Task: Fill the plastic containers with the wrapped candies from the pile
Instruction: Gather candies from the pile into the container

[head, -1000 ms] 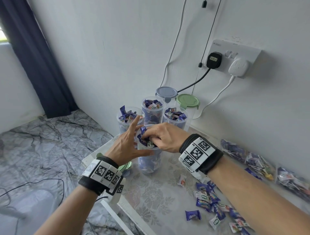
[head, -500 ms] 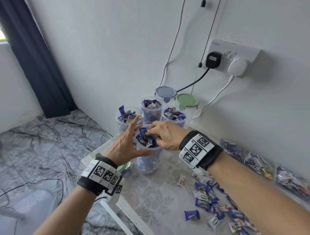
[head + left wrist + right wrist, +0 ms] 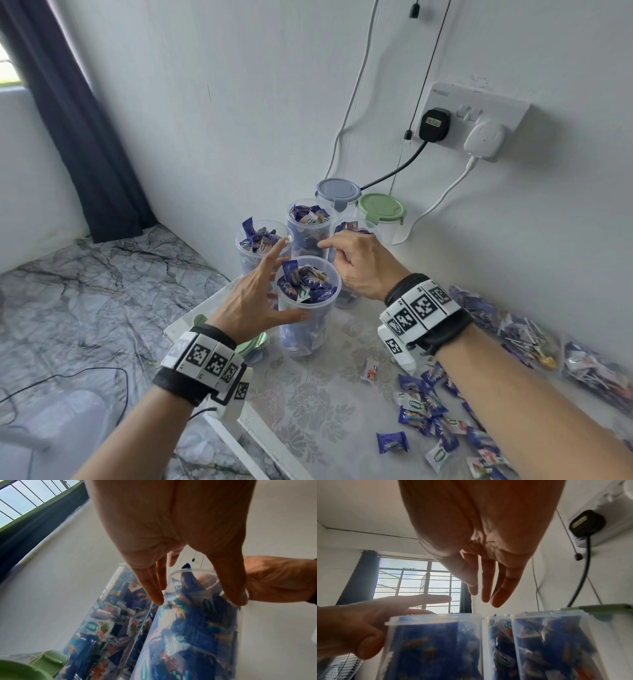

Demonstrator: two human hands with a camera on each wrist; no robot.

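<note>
Left hand (image 3: 251, 301) steadies front container (image 3: 305, 329), seemingly fingertips only.

My right hand (image 3: 363, 265) covers most of the rear right container (image 3: 368, 228); only a strip of its rim and a few wrappers show past my knuckles. My left hand (image 3: 255, 296) hides the lower wall of the rear left container (image 3: 250, 240) and most of a green lid (image 3: 251, 346) on the tabletop (image 3: 308, 404). The candy pile (image 3: 431, 425) runs off the bottom edge of the head view. The bags (image 3: 534, 346) along the wall are blurred, their contents unreadable. Print on the wrappers is too small to read. Both wrist views cut off the container bases.
</note>
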